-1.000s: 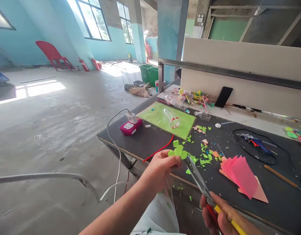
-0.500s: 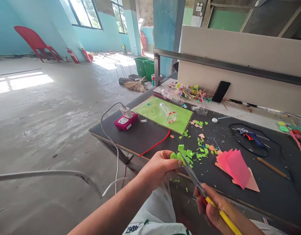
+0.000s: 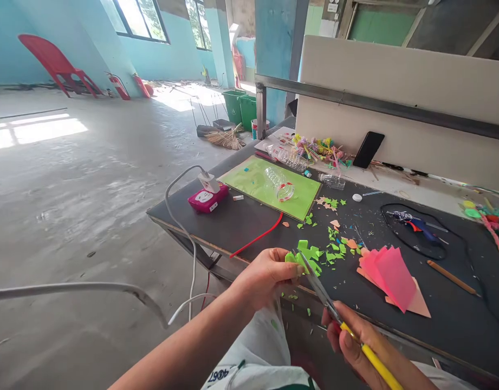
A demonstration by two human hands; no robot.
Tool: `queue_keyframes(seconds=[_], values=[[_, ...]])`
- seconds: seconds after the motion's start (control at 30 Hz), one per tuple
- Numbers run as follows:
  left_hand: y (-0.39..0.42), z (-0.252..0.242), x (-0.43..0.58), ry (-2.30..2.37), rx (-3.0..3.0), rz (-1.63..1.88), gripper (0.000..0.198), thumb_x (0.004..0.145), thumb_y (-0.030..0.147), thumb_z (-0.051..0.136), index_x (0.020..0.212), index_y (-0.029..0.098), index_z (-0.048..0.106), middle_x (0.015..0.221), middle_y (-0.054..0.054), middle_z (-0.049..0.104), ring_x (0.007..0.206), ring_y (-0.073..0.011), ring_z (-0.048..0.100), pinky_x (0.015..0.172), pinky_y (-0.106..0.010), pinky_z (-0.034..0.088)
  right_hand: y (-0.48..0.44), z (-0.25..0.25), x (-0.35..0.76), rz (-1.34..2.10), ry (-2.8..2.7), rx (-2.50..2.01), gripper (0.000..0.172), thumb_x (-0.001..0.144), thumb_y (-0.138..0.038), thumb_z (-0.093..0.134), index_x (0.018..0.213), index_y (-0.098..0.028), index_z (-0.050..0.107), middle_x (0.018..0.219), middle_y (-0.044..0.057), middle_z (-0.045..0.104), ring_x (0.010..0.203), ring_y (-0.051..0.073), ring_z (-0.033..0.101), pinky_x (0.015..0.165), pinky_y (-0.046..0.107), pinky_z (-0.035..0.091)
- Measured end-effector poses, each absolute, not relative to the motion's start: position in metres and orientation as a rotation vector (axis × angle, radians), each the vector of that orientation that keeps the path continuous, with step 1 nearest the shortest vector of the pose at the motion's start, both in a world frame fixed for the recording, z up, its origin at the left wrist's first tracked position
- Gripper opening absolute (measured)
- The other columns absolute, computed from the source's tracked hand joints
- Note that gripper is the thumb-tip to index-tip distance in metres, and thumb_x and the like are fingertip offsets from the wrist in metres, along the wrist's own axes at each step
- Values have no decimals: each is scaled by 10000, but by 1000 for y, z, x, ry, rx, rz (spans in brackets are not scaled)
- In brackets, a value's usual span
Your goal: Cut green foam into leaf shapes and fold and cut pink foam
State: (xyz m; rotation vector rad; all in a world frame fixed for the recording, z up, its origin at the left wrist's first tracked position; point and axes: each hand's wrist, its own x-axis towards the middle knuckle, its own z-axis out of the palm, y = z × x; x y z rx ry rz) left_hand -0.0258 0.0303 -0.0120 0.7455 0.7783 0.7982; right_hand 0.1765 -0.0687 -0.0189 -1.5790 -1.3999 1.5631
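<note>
My left hand (image 3: 265,276) pinches a small piece of bright green paper (image 3: 304,255) just above the near edge of the dark table (image 3: 456,319). My right hand (image 3: 357,346) grips scissors (image 3: 326,300) with yellow and red handles. The blades point up and left, and their tips reach into the green paper. Several green scraps (image 3: 334,250) lie on the table just beyond the paper.
Folded pink sheets (image 3: 391,279) lie to the right, with a pencil (image 3: 450,277) and a blue glue gun (image 3: 418,227) with its black cord. Farther back are a green board (image 3: 269,187) with a clear bottle (image 3: 279,184), a pink power strip (image 3: 206,199), a red wire (image 3: 259,235) and a black phone (image 3: 367,149).
The scissor blades have closed further into the green paper, and the paper has turned slightly in my left hand. The view has shifted a little.
</note>
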Motion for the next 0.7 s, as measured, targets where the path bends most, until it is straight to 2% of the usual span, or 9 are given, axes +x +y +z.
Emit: queue_keyframes(seconds=[0.13,0.3,0.37,0.7], values=[[31,-14,-28,740,757,801,213,568,231,776,535,119,599,515,6,544,478,-67,450,495,-202,320,-70,-14,173,1558,-1371,-1596,663,659,-832,485,918,-238,622,731,26,580,727,193,607,682,262,525],[32,-14,-30,741,774,799,197,579,231,767,546,119,608,514,3,548,476,-72,454,488,-206,312,-69,-9,170,1576,-1320,-1613,734,606,-857,504,927,-211,636,747,27,559,756,206,599,808,338,515],[32,-13,-31,745,772,805,199,579,229,766,538,121,604,515,0,555,478,-75,462,495,-209,322,-69,-10,169,1594,-1307,-1603,738,599,-856,515,924,-204,638,748,26,547,748,205,589,814,355,510],[31,-12,-33,758,769,799,190,582,221,755,531,129,596,507,-3,563,478,-83,475,495,-217,316,-68,-28,171,1535,-1384,-1572,650,650,-822,516,879,-222,612,648,-22,437,695,186,535,572,252,458]])
